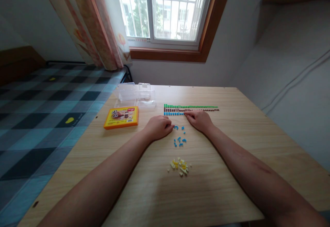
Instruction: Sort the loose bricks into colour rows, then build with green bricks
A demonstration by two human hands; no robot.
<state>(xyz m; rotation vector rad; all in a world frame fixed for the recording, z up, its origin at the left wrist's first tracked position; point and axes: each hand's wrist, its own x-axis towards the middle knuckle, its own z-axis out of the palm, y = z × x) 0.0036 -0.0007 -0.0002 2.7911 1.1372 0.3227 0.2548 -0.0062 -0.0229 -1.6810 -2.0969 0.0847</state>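
Note:
Tiny building bricks lie sorted by colour on a wooden table: a long green row, a dark brown row under it, and a short blue row. My right hand rests at the right end of the blue row, fingertips pinched together there. My left hand lies curled on the table just left of several loose blue bricks. What either hand holds is too small to see. A small heap of yellow and cream bricks lies nearer to me.
A clear plastic case stands open at the back left of the table, with an orange box in front of it. A bed with a blue checked cover adjoins the table's left side. White walls and a window are behind.

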